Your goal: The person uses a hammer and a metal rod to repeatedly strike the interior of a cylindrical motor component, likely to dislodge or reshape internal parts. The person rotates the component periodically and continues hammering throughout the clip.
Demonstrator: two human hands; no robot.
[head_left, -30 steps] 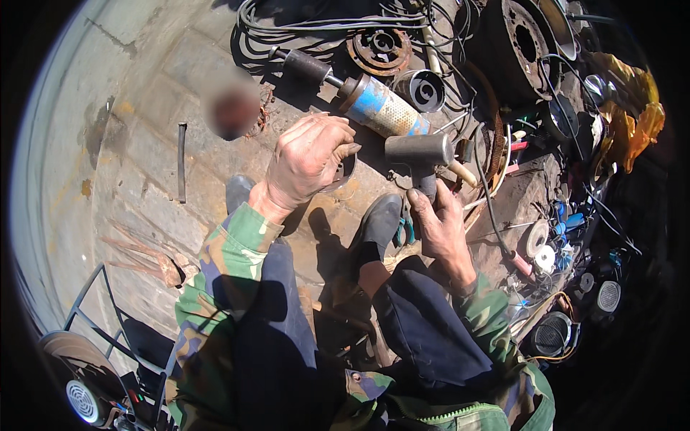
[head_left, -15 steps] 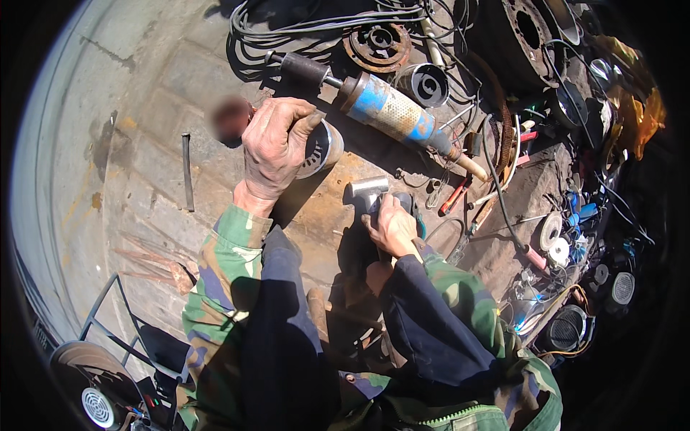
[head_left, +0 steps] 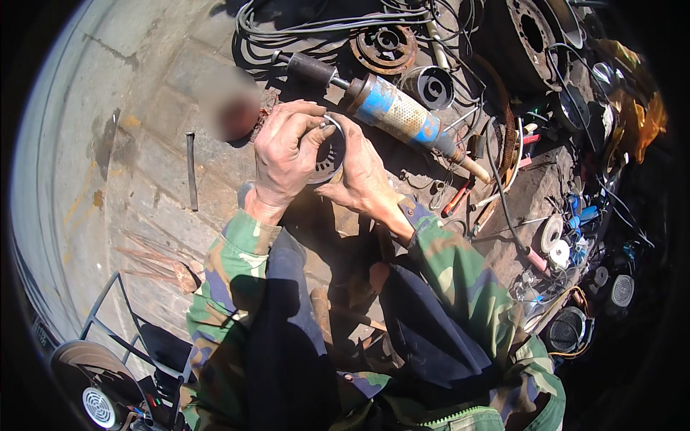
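A cylindrical metal motor stator (head_left: 328,164) with slots round its inside stands on the ground in front of my knees. My right hand (head_left: 365,171) curves round its right side, thumb at the near edge and fingers toward the far rim. Over the left of the rim, my left hand (head_left: 282,152) is closed in a pinch. What sits between its thumb and fingertips is too small to make out. Just beyond lies a large blue and perforated-metal cylindrical tool (head_left: 394,108) with a dark rod end. Shadow covers the ground between my hands and knees.
Coiled grey cables (head_left: 316,29) and a rusty round flange (head_left: 384,47) lie at the far side. Red-handled pliers (head_left: 457,198) and tangled wires are on the right, near a stone block (head_left: 535,179). A dark strip (head_left: 191,171) lies left; a cut-off machine (head_left: 93,381) stands lower left.
My right hand has left the hammer-like metal tool near my right knee and moved up and left onto the stator. My left hand has shifted slightly right, still at the rim.
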